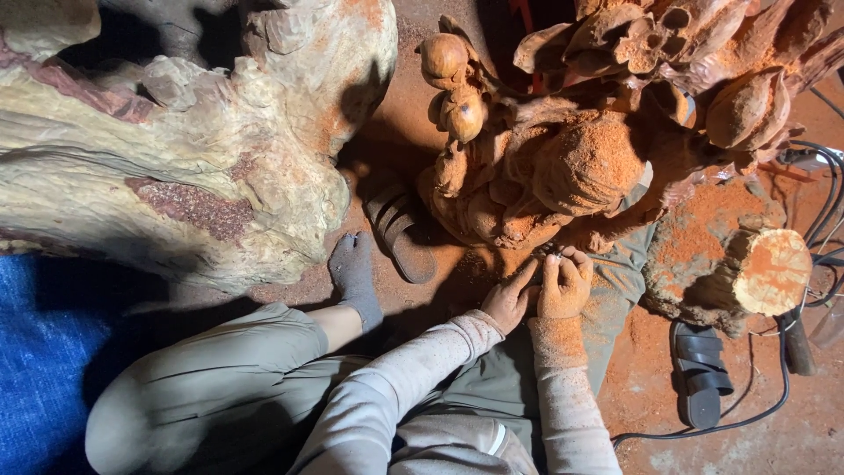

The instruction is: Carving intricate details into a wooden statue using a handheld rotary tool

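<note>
A reddish wood carving point(563, 167) with rounded, fruit-like shapes stands on the floor, coated in orange sawdust. Both my hands meet at its lower front edge. My right hand point(564, 286), dusted with sawdust, is curled around a small dark tool point(551, 254) pressed to the wood. My left hand point(508, 301) lies beside it, fingers stretched toward the same spot and touching the carving's base. Whether the left hand grips anything is hidden. I sit on the floor with my legs on either side of the carving, and my grey-socked foot point(354, 273) points at it.
A large pale gnarled wood block point(176, 149) fills the upper left. A dark sandal point(400, 230) lies by the carving and another point(701, 369) at the right. A cut log stump point(772, 271) and black cables point(822, 220) sit at the right. Blue cloth point(40, 352) lies at the left.
</note>
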